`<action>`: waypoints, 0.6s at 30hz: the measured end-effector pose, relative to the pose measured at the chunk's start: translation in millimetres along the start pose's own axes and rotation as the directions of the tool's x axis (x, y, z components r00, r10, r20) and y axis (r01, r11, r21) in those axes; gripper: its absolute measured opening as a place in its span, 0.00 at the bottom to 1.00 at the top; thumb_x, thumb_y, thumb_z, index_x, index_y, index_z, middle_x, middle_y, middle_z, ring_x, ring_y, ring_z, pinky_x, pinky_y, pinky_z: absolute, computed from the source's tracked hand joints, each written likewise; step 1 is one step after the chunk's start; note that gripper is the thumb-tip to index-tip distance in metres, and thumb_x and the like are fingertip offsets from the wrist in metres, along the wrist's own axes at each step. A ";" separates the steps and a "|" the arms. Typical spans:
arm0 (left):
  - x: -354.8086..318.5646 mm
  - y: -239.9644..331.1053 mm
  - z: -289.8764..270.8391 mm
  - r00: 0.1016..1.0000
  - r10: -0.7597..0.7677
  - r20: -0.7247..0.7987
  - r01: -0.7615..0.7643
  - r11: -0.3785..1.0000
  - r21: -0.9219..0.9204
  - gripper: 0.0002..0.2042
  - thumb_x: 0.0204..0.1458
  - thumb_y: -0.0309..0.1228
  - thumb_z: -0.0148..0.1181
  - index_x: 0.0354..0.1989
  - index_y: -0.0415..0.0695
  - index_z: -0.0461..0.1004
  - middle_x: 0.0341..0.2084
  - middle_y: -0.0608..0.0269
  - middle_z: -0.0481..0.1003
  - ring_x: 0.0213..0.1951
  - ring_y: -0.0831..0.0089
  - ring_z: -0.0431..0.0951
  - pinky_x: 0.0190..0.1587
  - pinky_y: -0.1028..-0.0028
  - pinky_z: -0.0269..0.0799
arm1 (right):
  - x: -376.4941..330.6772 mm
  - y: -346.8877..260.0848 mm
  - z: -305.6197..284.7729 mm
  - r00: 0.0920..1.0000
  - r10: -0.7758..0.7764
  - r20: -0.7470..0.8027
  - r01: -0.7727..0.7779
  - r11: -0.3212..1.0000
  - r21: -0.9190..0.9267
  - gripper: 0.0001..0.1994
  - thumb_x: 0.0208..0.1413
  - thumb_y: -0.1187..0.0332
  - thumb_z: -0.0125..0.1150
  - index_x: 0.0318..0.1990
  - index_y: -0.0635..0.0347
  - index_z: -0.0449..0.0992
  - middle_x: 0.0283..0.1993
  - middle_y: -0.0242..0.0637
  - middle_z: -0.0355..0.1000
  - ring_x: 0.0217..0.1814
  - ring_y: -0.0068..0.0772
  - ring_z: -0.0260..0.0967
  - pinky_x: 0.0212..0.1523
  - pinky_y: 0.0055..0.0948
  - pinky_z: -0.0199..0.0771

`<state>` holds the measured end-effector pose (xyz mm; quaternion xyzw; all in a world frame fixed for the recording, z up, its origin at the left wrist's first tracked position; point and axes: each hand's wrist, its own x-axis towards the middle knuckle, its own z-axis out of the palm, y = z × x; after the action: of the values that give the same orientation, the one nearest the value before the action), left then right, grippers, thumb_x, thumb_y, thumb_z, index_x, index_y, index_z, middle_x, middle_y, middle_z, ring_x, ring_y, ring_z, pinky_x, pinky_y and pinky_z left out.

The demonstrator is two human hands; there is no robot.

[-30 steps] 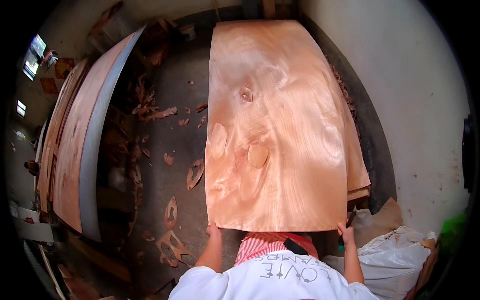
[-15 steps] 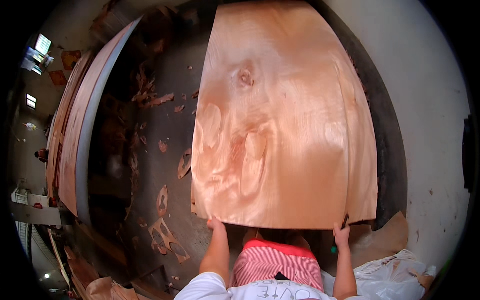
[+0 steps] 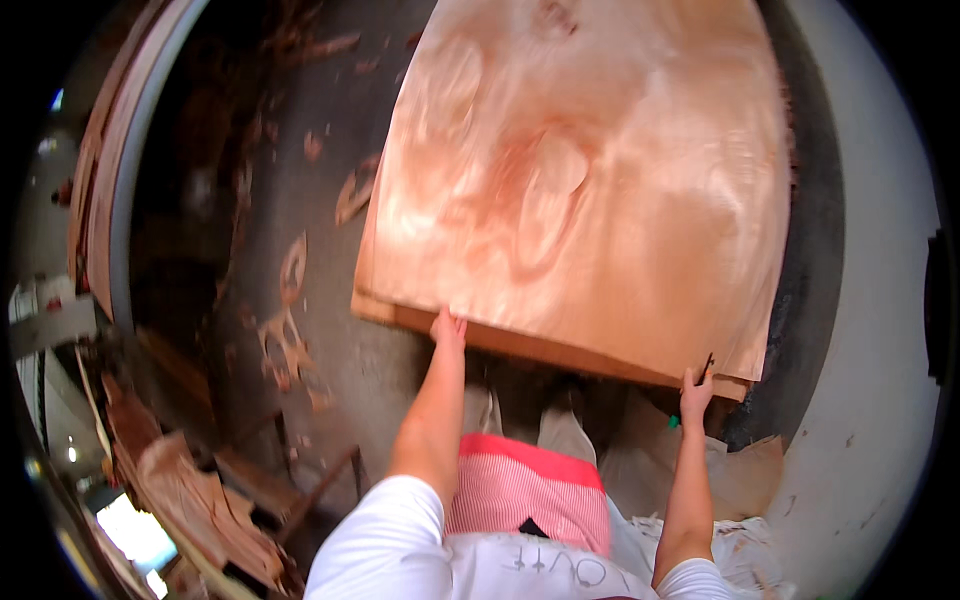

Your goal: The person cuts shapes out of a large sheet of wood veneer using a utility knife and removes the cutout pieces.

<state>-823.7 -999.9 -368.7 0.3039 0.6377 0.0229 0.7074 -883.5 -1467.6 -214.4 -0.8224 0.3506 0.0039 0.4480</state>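
A broad, pale orange wood veneer sheet (image 3: 650, 210) with knots and patched ovals lies over a stack of sheets (image 3: 400, 317), whose near edge shows below it. My left hand (image 3: 449, 328) is closed on the near edge of the top sheet, left of its middle. At the near right corner is my right hand (image 3: 695, 394), its fingers wrapped round a slim dark tool with a green end (image 3: 674, 422). That hand is also up against the sheet's edge; whether it pinches the veneer too, I cannot tell.
Veneer scraps and cut-out pieces (image 3: 288, 345) litter the dark floor to the left. Another stack of boards (image 3: 103, 190) stands far left, with torn veneer (image 3: 195, 490) nearer me. White plastic sheeting (image 3: 735, 550) lies at the lower right, beside a pale wall (image 3: 880, 330).
The top sheet has shifted and turned slightly, baring the stack's edge beneath it on the near left. My view has moved, so both hands appear higher in it, still at the near edge.
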 end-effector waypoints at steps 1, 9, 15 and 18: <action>8.5 -1.3 -3.1 0.999 -0.030 -0.017 0.030 0.999 -0.016 0.20 0.48 0.43 0.56 0.45 0.44 0.64 0.40 0.60 0.69 0.45 0.65 0.70 0.49 0.65 0.64 | 2.9 7.6 0.1 1.000 -0.008 -0.024 0.006 0.996 -0.086 0.10 0.50 0.67 0.56 0.31 0.64 0.65 0.14 0.28 0.59 0.14 0.19 0.56 0.14 0.22 0.54; 88.5 20.7 -31.1 0.997 0.067 0.047 -0.059 0.986 -0.159 0.40 0.43 0.59 0.53 0.58 0.42 0.52 0.54 0.55 0.57 0.57 0.60 0.57 0.57 0.62 0.51 | 46.6 77.9 25.3 0.992 -0.126 -0.005 0.088 0.726 -0.682 0.27 0.50 0.54 0.53 0.46 0.73 0.64 0.23 0.46 0.69 0.26 0.39 0.69 0.30 0.31 0.67; 124.4 86.8 -42.9 0.958 0.283 0.048 -0.246 0.895 -0.372 0.30 0.48 0.51 0.52 0.54 0.44 0.58 0.51 0.59 0.62 0.52 0.64 0.62 0.53 0.64 0.57 | 63.6 92.5 17.4 0.999 -0.018 -0.042 -0.025 0.554 -0.832 0.27 0.49 0.52 0.51 0.47 0.70 0.65 0.43 0.55 0.68 0.47 0.52 0.65 0.45 0.39 0.64; 144.4 110.7 -55.0 0.931 0.364 0.036 -0.323 0.864 -0.387 0.20 0.51 0.40 0.53 0.50 0.46 0.62 0.47 0.61 0.65 0.48 0.66 0.65 0.49 0.65 0.62 | 78.6 85.6 14.8 0.993 0.065 -0.097 -0.117 0.517 -0.848 0.24 0.48 0.51 0.51 0.39 0.69 0.69 0.38 0.53 0.70 0.43 0.52 0.67 0.42 0.42 0.64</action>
<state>-808.0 -827.1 -446.2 0.2726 0.5181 0.2535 0.7700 -869.3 -1531.8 -311.3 -0.9166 0.3582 0.1762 -0.0213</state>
